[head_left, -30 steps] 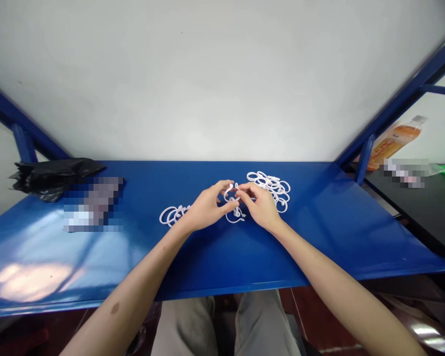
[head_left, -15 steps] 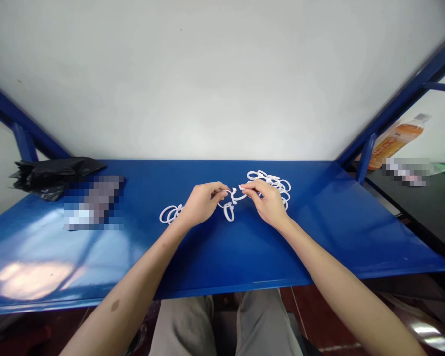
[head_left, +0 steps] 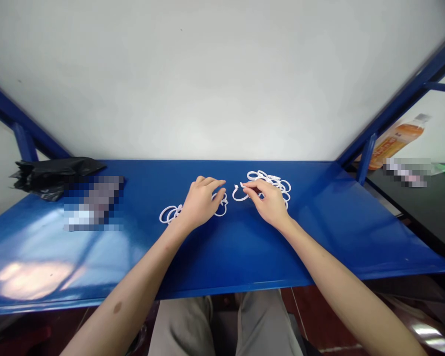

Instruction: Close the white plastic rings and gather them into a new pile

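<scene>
A white plastic open ring (head_left: pixel 239 198), with a gap at its top, is pinched between the thumb and fingertips of my right hand (head_left: pixel 270 201). Just behind and under that hand lies a pile of similar white rings (head_left: pixel 286 185), partly covered by it. My left hand (head_left: pixel 203 200) is open, its thumb and forefinger apart, over some white rings (head_left: pixel 220 213) that lie by the thumb; the palm hides part of them. More white rings (head_left: pixel 167 214) rest to the left, beside my left wrist.
All the rings lie on a glossy blue table (head_left: pixel 244 252) against a pale wall. Toward the left are a black plastic bag (head_left: pixel 55 173) and a blurred-out item (head_left: pixel 100 200). An orange drink bottle (head_left: pixel 398 143) stands on a dark surface to the right, beyond the blue frame.
My left hand has let go of the ring it pinched, and the linked rings now lie lower beside its thumb. The ring in my right hand has come apart from them.
</scene>
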The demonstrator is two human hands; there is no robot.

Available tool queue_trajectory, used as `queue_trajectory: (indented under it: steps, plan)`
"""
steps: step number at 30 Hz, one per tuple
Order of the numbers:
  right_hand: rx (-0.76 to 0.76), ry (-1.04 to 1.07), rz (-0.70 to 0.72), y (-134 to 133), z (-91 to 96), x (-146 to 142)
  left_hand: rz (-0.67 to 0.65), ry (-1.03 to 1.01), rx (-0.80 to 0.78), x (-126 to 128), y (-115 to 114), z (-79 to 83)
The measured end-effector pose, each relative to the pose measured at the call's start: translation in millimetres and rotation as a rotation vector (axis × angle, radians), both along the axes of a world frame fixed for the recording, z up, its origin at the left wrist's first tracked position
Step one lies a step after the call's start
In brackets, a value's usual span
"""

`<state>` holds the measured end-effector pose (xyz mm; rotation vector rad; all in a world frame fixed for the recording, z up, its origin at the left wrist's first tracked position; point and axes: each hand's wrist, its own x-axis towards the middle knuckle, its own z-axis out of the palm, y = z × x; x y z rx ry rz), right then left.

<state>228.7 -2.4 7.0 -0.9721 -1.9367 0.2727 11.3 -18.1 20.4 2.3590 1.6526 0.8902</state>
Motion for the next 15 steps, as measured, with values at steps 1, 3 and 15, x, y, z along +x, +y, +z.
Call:
queue_trajectory:
  steps: [1,3,15]
  plan:
    - [-0.003,0.0,0.008,-0.9,-0.3,-1.0,-0.052,-0.065,0.0,1.9,-1.2,1.6]
    - [-0.017,0.007,0.034,-3.2,-0.9,-4.1,-0.141,-0.166,-0.009,5.4,-2.8,3.2]
    - [0.036,-0.092,0.17,-14.6,-9.8,-7.0,-0.252,-0.106,0.144,15.1,-11.4,-5.7]
